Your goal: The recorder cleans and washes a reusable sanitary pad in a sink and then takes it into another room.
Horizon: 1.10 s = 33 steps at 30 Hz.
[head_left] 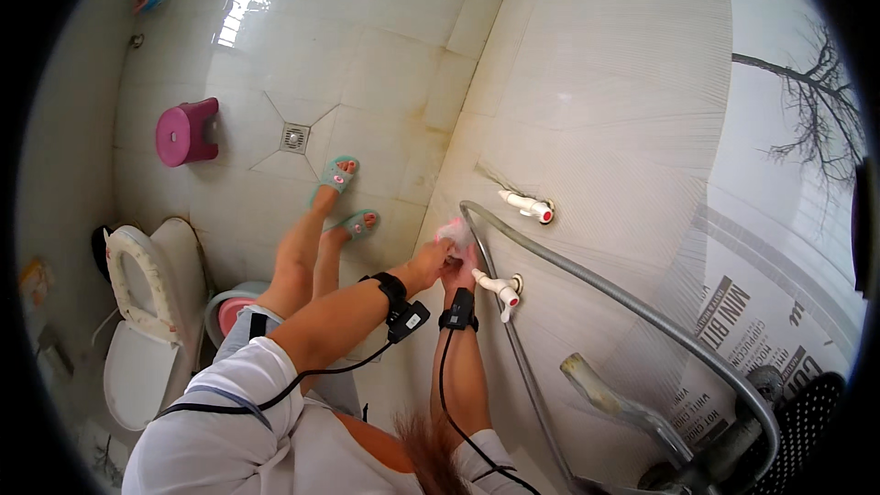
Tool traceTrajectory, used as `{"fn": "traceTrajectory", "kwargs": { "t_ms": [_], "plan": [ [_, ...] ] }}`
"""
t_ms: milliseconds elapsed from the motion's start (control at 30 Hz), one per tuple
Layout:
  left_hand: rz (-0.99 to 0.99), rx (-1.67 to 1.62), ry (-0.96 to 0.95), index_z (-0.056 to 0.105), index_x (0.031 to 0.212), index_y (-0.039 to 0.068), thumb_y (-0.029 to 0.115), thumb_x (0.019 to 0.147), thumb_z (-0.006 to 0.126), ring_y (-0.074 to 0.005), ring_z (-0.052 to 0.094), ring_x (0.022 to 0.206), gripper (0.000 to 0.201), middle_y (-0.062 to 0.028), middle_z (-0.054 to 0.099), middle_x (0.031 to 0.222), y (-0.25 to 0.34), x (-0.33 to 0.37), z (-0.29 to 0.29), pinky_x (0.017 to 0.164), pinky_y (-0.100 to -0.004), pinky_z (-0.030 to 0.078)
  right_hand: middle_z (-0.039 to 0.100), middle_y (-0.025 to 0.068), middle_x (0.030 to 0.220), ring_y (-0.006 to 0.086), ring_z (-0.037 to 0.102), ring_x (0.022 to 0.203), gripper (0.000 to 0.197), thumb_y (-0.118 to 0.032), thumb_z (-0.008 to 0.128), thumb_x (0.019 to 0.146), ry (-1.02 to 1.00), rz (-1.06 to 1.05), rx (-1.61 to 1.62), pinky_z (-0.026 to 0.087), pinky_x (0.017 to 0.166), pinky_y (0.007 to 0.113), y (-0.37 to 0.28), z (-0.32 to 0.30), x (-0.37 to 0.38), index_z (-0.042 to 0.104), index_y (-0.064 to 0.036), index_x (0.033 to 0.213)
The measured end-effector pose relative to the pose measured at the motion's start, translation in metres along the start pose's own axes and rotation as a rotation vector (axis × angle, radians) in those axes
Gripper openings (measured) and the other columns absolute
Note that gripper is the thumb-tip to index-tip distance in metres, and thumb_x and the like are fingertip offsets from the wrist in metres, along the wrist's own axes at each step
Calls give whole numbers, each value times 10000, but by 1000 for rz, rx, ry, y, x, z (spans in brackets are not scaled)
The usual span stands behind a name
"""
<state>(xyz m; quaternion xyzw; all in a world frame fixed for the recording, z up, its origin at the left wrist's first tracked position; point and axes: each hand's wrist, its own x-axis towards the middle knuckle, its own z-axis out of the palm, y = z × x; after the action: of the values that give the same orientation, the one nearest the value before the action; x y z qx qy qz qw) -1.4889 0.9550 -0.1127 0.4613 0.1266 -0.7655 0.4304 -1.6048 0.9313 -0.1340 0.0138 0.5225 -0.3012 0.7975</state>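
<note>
My left hand [427,266] and my right hand [463,268] are together beside the tiled wall. A soft, crumpled pink-and-white cloth [453,232] is held at my fingers; its exact kind is hard to make out. The left fingers are closed at its lower edge. The right hand is partly behind the left, so its grip shows only in part. Just to the right of my hands, a white plastic tap [498,290] sticks out of the wall. A grey flexible hose [568,252] loops past them.
A second white tap [529,206] is farther along the wall. A toilet [147,330] and a basin [234,309] stand at left. Farther off are a magenta stool [187,132] and a floor drain [293,137]. A metal bar [632,411] juts out at lower right.
</note>
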Motion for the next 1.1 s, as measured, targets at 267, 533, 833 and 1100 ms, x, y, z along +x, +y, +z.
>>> {"fn": "traceTrajectory", "kwargs": {
  "t_ms": [267,533,833,1100],
  "plan": [
    [229,217,282,515,1013,22,55,756,447,-196,545,823,268,-96,567,895,9,36,-40,688,-291,449,526,80,1127,225,529,963,404,-319,520,829,84,-185,84,419,838,377,17,42,21,468,-74,1146],
    [-54,82,115,500,956,33,185,825,477,-113,502,682,203,-21,526,731,15,40,2,516,-261,407,518,33,1121,163,509,958,442,-428,434,859,145,-193,-139,425,748,307,0,32,7,457,-107,1162],
    [-203,51,204,538,866,33,198,793,534,-162,540,669,180,-47,519,588,-13,80,-5,543,-280,437,531,45,1036,131,488,935,324,-285,434,874,342,-201,-581,354,842,256,11,36,-29,501,-40,1075],
    [39,-40,73,566,818,24,212,821,486,-166,552,669,205,-68,578,713,-12,60,9,556,-286,447,536,63,1032,169,498,970,229,-177,472,850,115,-258,-56,395,849,294,10,5,0,508,-43,1031]
  ]
}}
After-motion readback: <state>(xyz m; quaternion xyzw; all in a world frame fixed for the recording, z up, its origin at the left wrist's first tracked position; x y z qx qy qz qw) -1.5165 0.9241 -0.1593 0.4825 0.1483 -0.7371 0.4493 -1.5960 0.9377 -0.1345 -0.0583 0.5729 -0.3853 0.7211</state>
